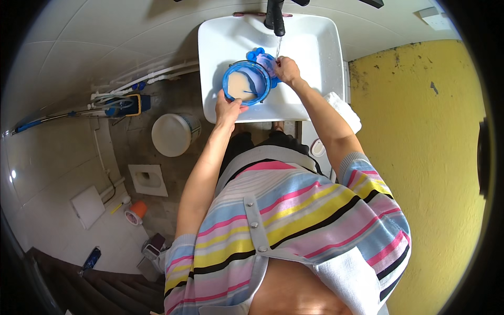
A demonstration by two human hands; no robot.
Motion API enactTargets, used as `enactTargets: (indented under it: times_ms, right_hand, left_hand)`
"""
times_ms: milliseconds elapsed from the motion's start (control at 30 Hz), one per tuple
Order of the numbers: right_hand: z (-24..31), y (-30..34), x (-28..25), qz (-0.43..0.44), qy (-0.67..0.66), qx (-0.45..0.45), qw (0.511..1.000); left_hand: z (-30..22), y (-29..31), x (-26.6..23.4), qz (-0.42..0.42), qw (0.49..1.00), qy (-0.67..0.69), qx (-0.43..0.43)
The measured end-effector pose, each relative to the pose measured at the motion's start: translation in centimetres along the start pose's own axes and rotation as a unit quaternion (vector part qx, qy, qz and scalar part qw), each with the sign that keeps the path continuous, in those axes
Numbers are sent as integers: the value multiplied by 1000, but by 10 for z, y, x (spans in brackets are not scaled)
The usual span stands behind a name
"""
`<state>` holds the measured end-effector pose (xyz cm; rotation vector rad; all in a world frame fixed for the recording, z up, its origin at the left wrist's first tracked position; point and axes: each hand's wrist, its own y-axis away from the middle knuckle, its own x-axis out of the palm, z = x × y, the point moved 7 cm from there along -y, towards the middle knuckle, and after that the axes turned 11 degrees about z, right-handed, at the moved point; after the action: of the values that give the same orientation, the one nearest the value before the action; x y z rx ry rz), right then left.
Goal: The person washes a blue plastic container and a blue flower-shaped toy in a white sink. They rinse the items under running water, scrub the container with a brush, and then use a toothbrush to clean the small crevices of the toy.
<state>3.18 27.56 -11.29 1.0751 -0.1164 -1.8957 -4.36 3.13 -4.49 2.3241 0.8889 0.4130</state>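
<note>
My left hand [229,109] grips the near left rim of a round blue-rimmed container [225,86] in the white sink. Cloudy, beige-looking liquid fills part of it, and a thin dark wire-like handle shows at its edge. Beyond the container lies a blue and lilac piece with a scalloped edge [266,64], partly hidden by the rim. My right hand [287,70] is closed at the right edge of this piece, its fingertips pinched beside the stream of water. The water runs from a black faucet [275,21] just above.
The white sink [321,63] surrounds both hands. A white cloth [344,111] hangs by its right side, next to a yellow wall [420,157]. On the floor at left are a white bucket [171,135], a squat toilet [148,180] and an orange pot [136,212].
</note>
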Motion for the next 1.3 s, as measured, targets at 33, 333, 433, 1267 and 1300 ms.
enactTargets:
  times_ms: [33,333,433,1267,1300]
  right_hand:
    - [-1,-1,2,-1,23,-7,1000]
    - [-24,11,-38,-91,36,-2,995]
    - [-47,21,-66,-142,81,31,986]
    - [11,24,-12,-85,176,29,980]
    - [12,25,-14,-86,177,35,980]
  left_hand:
    - [0,0,1,-2,1000,4,3]
    - [8,1,-5,0,1000,24,11]
    - [9,0,-1,3,999,28,14]
    - [7,6,6,3,1000,29,-6]
    - [8,5,5,3,1000,29,-8]
